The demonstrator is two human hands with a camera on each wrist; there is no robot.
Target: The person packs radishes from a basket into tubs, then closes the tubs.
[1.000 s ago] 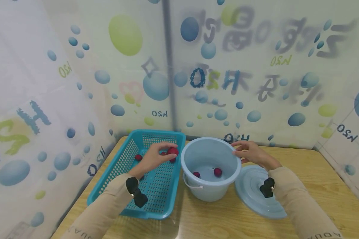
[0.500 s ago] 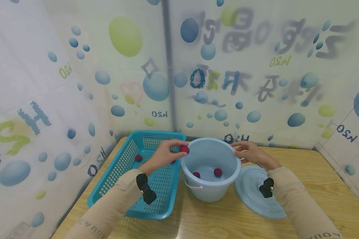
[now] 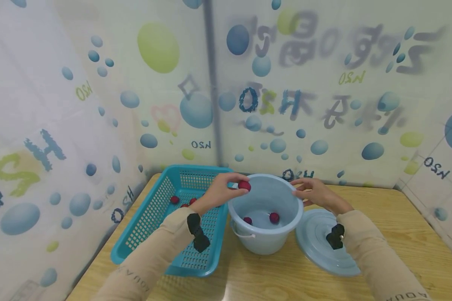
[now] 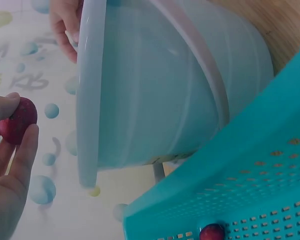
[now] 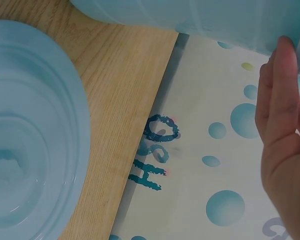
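Observation:
Between its thumb and fingertips, my left hand [image 3: 223, 190] pinches a small round dark-red fruit [image 3: 244, 186], plum-like or radish-like. The left hand is over the left part of the light-blue bucket's [image 3: 265, 242] opening. At the right of the rim my right hand [image 3: 318, 193] holds the bucket; in the right wrist view its fingers [image 5: 285, 75] lie along the outer wall. Two similar red fruits [image 3: 274, 218] lie on the bucket's bottom. In the turquoise basket [image 3: 220, 246] on the left are several more red fruits [image 3: 175, 200], partly hidden by my left arm.
The bucket's round light-blue lid [image 3: 324, 238] lies on the wooden table [image 3: 263, 280] to the right, partly under my right forearm. A white handle [image 3: 245, 235] hangs on the bucket's front. Behind the table stands a printed wall covering [image 3: 278, 83].
The left hand has carried the red fruit rightward from above the basket to above the bucket, uncovering more fruits in the basket. The right hand has stayed at the bucket's rim.

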